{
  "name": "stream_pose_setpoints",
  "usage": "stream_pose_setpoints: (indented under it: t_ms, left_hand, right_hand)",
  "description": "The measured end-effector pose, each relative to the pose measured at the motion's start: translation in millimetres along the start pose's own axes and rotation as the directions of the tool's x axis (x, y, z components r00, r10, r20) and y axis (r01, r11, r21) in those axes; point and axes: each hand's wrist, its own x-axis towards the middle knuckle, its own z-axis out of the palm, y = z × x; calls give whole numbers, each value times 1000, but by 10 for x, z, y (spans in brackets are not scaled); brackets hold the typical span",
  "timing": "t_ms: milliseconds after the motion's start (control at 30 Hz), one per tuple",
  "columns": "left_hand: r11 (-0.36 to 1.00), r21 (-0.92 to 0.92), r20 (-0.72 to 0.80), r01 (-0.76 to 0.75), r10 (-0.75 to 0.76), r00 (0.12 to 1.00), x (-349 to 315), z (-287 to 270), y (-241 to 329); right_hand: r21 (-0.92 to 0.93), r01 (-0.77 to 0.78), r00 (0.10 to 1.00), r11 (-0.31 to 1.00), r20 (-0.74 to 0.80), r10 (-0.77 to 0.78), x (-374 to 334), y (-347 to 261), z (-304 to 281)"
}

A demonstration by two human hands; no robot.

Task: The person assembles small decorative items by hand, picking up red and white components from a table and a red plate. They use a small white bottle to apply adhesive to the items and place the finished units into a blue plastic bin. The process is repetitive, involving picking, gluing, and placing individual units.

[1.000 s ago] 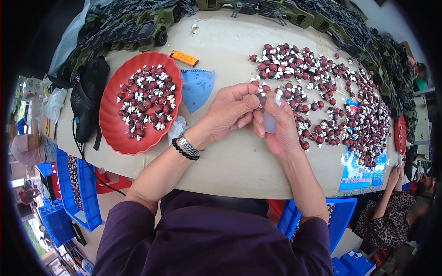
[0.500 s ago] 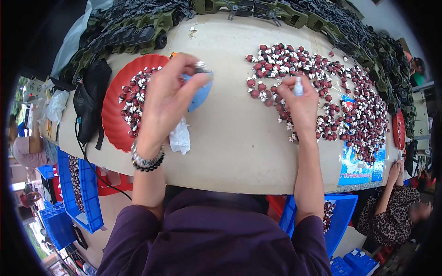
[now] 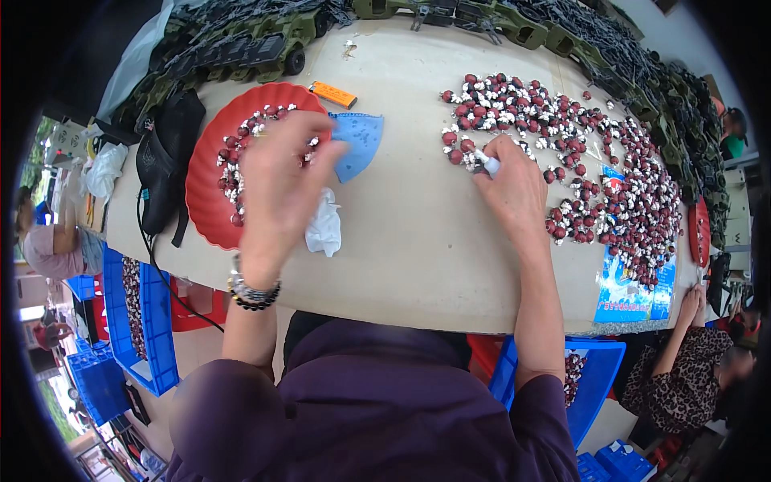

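My left hand [image 3: 281, 181], blurred by motion, hovers over the scalloped red plate [image 3: 210, 218]. Its thumb and fingers are apart, and small balls show in the gap. Dark red, black and white small balls [image 3: 232, 157] lie in that plate, partly hidden by the hand. My right hand [image 3: 518, 189] is closed around a small pale tube or pen-like dispenser [image 3: 491, 165], whose lower end touches or nearly touches the near left edge of a large spread of similar balls [image 3: 634, 201]. A blue cloth-like piece [image 3: 361, 138] lies beside the left fingers.
An orange lighter [image 3: 332, 95] lies behind the plate, a crumpled white tissue [image 3: 324, 225] before it. A black bag [image 3: 166, 165] with a cord is at left. Green toy vehicles [image 3: 257, 52] line the far edge. A co-worker's hand [image 3: 692, 304] is at right.
My left hand has moved back over the plate, and the small white-and-dark piece is no longer seen at its fingertips. My right hand has tilted the pale tube down toward the balls.
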Motion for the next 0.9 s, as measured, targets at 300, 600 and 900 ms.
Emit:
stream_pose_setpoints:
  t_ms: [300,600,900]
  left_hand:
    - [134,-602,786,787,-75,614,-55,973,164]
    - [-150,-704,694,694,62,717,24,995,-175]
    - [-256,-771,581,583,95,809,15,955,-157]
  right_hand:
    - [803,149,979,576,-37,-201,-63,-19,28]
    - [971,-5,986,240,45,-161,-90,-56,218]
    - [931,150,982,332,-101,-158,-82,-17,329]
